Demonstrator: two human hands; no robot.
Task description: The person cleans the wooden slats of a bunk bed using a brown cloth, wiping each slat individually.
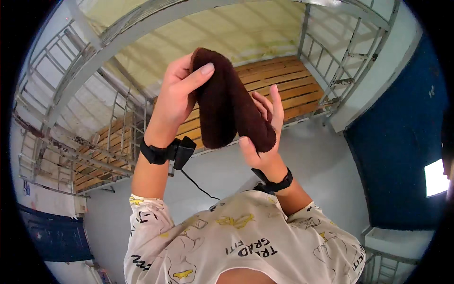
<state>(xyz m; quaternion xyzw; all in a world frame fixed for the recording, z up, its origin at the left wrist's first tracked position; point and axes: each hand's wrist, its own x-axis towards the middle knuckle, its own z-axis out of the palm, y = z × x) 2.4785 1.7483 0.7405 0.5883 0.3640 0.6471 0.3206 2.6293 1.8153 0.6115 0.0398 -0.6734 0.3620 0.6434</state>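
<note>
A dark brown fabric piece (216,96), soft like a towel, hangs folded in front of me at chest height. My left hand (182,85) grips its top corner, thumb pressed on the near face and the fingers behind. One fold droops free in the middle. On the other side, the lower right end rests in my right hand (267,142), between the palm, the thumb and partly hidden fingers. That hand's grip is loose, with a fingertip pointing up past the fabric. Black straps with small devices (168,151) circle both wrists.
Ahead stands a metal-framed bunk bed with a wooden slat base (280,88) and a ladder (349,67). Another slatted bunk (103,156) is at the left. Grey floor (319,167) lies below, beside a dark blue surface (397,149). A black cable (198,186) runs from the left wrist device.
</note>
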